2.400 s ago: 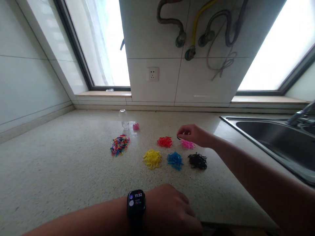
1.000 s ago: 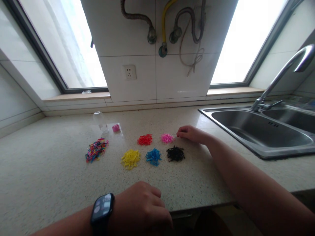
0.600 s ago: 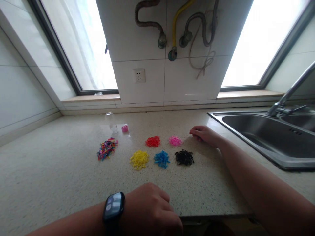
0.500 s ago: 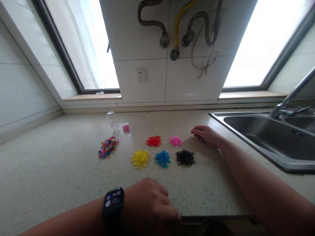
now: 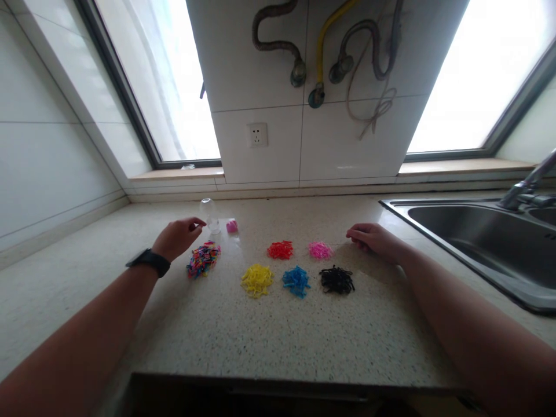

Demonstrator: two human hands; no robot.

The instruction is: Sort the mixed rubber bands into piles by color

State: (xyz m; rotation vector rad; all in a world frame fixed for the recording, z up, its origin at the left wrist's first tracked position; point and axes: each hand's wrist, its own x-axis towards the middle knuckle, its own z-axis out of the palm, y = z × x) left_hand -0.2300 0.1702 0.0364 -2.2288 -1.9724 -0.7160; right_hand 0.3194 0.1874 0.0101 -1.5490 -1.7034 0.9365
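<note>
My left hand is stretched toward a clear bottle on the counter, fingertips beside its wall; I cannot tell whether they touch it. Its fingers are partly bent and a little apart, with nothing seen in them. Just below that hand lies a mixed-colour pile of small rubber bands. A pink cap sits right of the bottle. My right hand rests on the counter with curled fingers and nothing visible in them. Nearest to it are pink rubber bands and black rubber bands.
Red rubber bands, yellow rubber bands and blue rubber bands lie in separate piles mid-counter. A steel sink with a faucet is set in at the right. The counter's front edge runs below.
My left hand has gone from the front edge up and left to the bottle. My right hand, which held a black rubber band earlier, has moved right of the pink pile and rests there.
</note>
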